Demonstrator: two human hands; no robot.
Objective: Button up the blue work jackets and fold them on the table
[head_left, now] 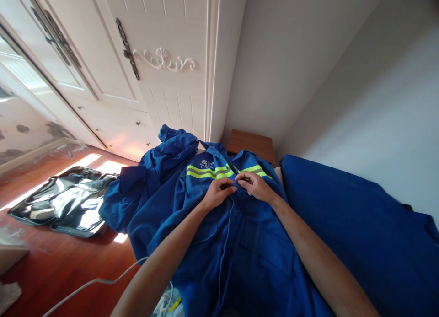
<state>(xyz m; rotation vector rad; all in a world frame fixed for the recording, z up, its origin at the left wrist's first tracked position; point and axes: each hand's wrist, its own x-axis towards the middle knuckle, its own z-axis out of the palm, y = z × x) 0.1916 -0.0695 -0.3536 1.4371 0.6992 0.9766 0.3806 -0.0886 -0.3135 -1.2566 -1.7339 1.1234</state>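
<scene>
Jacket: blue work jacket [209, 234] laid out front side up, collar toward the wardrobe [171, 33], with a yellow-and-grey reflective stripe [202, 172] across the chest and a small white logo [204, 163] above it.
Left hand: the left hand [219, 192] has thumb and fingers pinched on cloth at the front opening, just below the stripe.
Right hand: the right hand [254, 186] is pinching there too, fingertips right beside the left's, maybe touching, can't really tell.
Step in hand: looks like fiddling with a front fastening, imo. Doing up or undoing? No clue, fingers cover the spot.
Next move calls for: fine fingertip work I reckon, one side of the opening held steady while the other hand works the fastening. A button [234, 212] shows lower down.
Surface: whatever carries the jacket is buried in cloth. Rumpled blue clothing [147, 184] past the jacket's left edge, big blue cloth [329, 207] past its right.
Floor: reddish wood floor [109, 266], shiny dark bag or case [68, 200] lying on it, white cable [99, 280] looping nearby.
Room: white wardrobe ahead, small brown cabinet [252, 144] by its corner, plain pale wall [377, 115] on the right.
</scene>
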